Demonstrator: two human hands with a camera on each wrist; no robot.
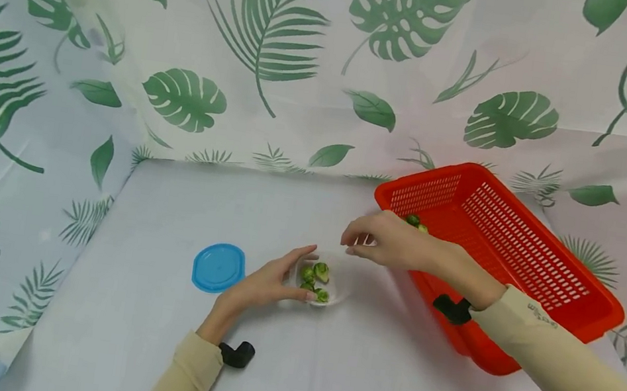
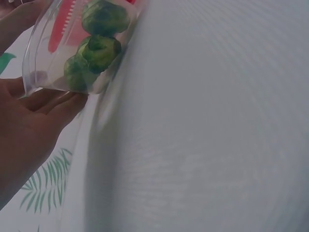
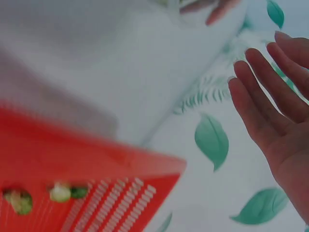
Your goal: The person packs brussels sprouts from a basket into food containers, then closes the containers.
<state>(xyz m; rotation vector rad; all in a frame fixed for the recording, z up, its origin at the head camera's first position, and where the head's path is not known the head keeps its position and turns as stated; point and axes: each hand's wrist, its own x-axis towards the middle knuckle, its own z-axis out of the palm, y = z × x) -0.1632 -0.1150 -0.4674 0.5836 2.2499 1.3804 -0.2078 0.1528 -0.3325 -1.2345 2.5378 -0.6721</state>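
My left hand (image 1: 265,283) holds a clear plastic container (image 1: 341,285) on the table, with thumb and fingers spread around its side. Several green Brussels sprouts (image 1: 322,271) lie inside it. In the left wrist view, sprouts (image 2: 101,52) show through the see-through wall, and fingers of the left hand (image 2: 34,121) touch its side. Between the container and a red basket, my right hand (image 1: 388,239) hovers with nothing in its grasp. Seen from the right wrist, that hand (image 3: 280,92) has loosely extended fingers.
The red slotted basket (image 1: 487,246) stands on the right side of the table, with a few Brussels sprouts (image 1: 413,221) at its far-left end. A blue lid (image 1: 219,268) lies flat left of the container. Leaf-printed cloth (image 1: 290,18) hangs behind the white table.
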